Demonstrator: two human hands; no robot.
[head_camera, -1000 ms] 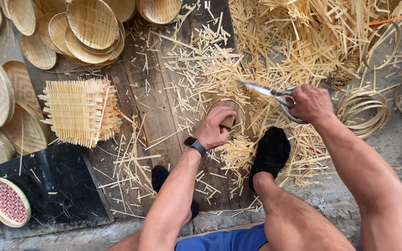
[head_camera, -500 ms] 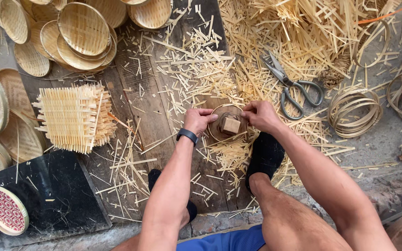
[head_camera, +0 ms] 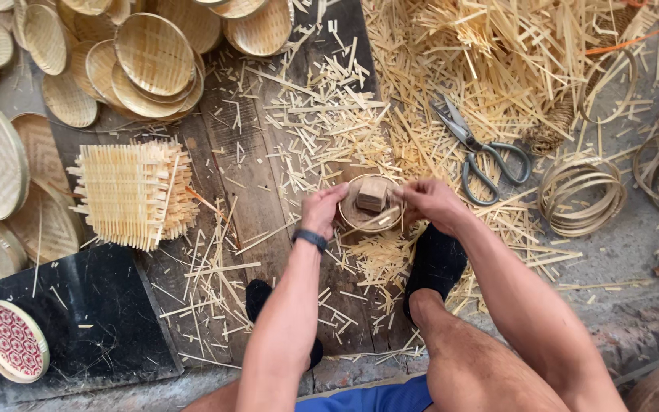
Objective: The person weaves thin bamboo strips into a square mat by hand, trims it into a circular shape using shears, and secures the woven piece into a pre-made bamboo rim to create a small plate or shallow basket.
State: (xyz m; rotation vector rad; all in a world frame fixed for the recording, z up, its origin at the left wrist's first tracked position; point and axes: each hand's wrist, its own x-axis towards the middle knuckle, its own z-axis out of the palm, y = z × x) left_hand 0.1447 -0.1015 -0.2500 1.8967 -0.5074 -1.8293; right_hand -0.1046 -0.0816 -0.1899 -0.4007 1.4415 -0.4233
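Observation:
A small round woven bamboo tray [head_camera: 361,219] with a little wooden block [head_camera: 372,194] on it sits on the dark wooden board [head_camera: 249,168]. My left hand [head_camera: 321,210] grips its left rim and my right hand [head_camera: 430,201] grips its right rim. A dark band is on my left wrist. Grey-handled scissors [head_camera: 476,148] lie on the bamboo offcuts just beyond my right hand, held by nobody.
A stack of square woven bamboo mats [head_camera: 133,192] lies at the left. Several finished round trays [head_camera: 154,57] are piled at the top left. Bamboo hoops [head_camera: 580,196] lie at the right. A red patterned round tray [head_camera: 12,340] rests on a black sheet [head_camera: 101,320]. My black-socked feet flank the offcuts.
One second ago my right hand held the scissors; it laid them on the offcuts. Both hands then closed on the small round tray with the block.

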